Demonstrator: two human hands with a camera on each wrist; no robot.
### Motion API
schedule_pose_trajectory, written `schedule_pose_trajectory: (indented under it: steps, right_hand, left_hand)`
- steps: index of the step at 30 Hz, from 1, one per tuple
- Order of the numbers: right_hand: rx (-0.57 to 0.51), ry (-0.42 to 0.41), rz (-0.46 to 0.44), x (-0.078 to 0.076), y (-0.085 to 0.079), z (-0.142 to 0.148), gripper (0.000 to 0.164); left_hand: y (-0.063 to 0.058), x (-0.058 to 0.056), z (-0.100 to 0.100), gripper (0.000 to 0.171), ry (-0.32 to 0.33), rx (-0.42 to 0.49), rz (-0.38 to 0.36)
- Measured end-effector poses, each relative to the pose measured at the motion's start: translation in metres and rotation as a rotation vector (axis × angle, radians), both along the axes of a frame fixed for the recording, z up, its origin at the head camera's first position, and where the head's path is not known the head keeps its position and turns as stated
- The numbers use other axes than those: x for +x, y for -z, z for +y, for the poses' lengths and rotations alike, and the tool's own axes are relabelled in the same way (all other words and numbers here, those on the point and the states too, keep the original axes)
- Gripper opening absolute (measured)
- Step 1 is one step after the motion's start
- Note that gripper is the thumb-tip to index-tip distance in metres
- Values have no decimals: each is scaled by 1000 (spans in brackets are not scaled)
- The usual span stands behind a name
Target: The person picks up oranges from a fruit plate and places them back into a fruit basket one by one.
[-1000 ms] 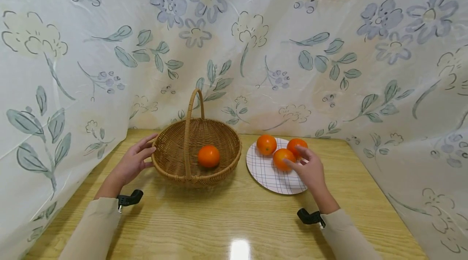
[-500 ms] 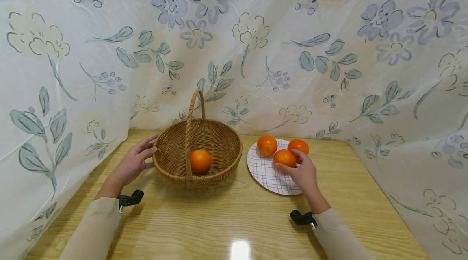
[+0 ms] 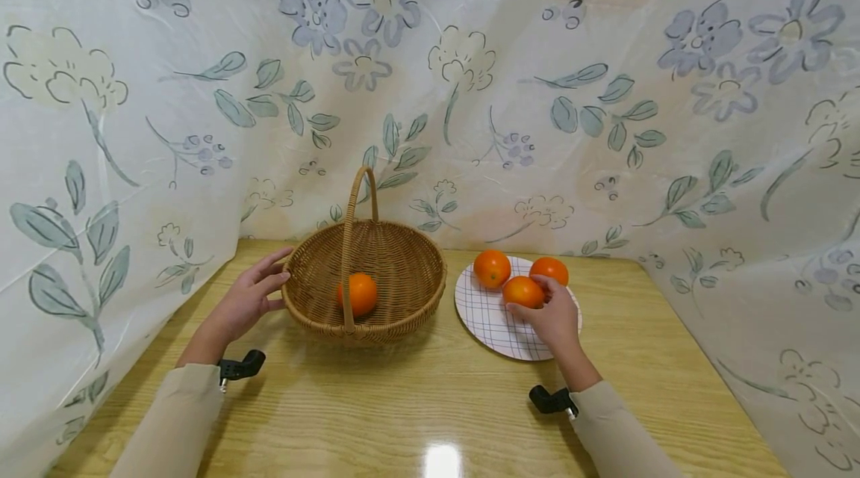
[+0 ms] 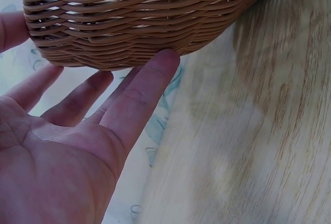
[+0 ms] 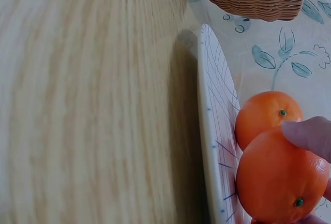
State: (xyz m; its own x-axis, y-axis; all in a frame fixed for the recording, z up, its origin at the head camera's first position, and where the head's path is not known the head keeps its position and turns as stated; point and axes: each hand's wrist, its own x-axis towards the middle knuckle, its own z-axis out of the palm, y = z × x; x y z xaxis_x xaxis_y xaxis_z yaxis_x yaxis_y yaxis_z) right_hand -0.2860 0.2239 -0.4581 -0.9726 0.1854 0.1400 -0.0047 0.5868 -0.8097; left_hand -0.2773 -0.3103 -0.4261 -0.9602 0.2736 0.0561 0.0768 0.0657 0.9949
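On the plate in the head view, my right hand (image 3: 558, 317) grips the nearest orange (image 3: 521, 293), thumb and fingers around its sides. The right wrist view has this orange (image 5: 276, 182) close up, with a green stem spot and a fingertip on top. Two more oranges sit behind it on the round white checked plate (image 3: 485, 323). My left hand (image 3: 247, 302) touches the left side of the wicker basket (image 3: 403, 328) with extended fingers. In the left wrist view the fingertips lie against the woven wall (image 4: 139, 32). One orange (image 3: 361, 294) rests inside the basket, partly behind its handle.
The light wood table (image 3: 376, 403) carries the basket on the left and the plate on the right. A floral curtain (image 3: 470, 89) hangs behind and along both sides. The tall arched basket handle (image 3: 351, 239) rises over the basket's middle.
My right hand has moved left and down onto the nearest orange and closed its fingers around it. The orange in the basket has rolled left. My left hand stays at the basket.
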Motion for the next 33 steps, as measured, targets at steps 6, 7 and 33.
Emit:
schedule_pose_trajectory:
  steps: [6,7,33]
  right_hand:
    - [-21,2,-21,1,-2,0,73]
    - [-23,2,-24,1,-2,0,72]
    - [-145,-173,-48,35,-20,-8,74]
  left_hand:
    - [-1,1,1,65,-5,-7,-3]
    - [-1,1,1,65,-5,-7,-3]
    - [0,1,-2,65,0,-12,5]
